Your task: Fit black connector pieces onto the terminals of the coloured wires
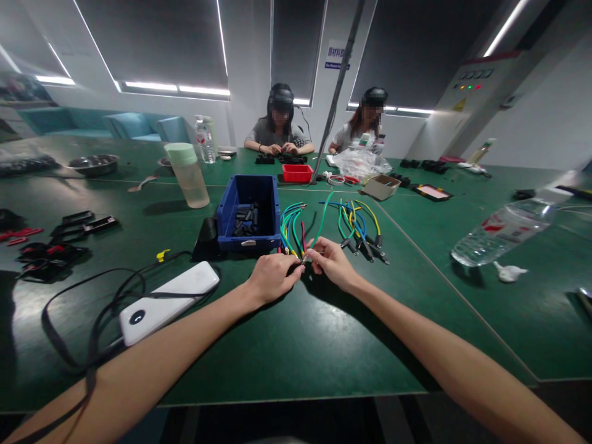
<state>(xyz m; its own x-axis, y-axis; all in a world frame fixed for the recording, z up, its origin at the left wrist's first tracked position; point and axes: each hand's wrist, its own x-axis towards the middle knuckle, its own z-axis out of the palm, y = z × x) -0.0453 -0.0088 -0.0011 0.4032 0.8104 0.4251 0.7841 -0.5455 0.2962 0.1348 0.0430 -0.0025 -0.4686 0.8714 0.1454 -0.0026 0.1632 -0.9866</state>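
Note:
My left hand and my right hand meet over the table, fingertips pinched together. Between my right fingers runs a green wire, its free part curving upward. My left fingers close on the small metal end of that wire, which they partly hide. Just beyond lies a bundle of green, blue and yellow wires. To the right is a second group of coloured wires with black sleeves at their near ends. Behind my left hand stands a blue bin holding several black sleeves.
A white power bank with a black cable lies by my left forearm. A green-lidded bottle stands left of the bin; a tilted water bottle is at right. Two people sit across the table, near a red tray.

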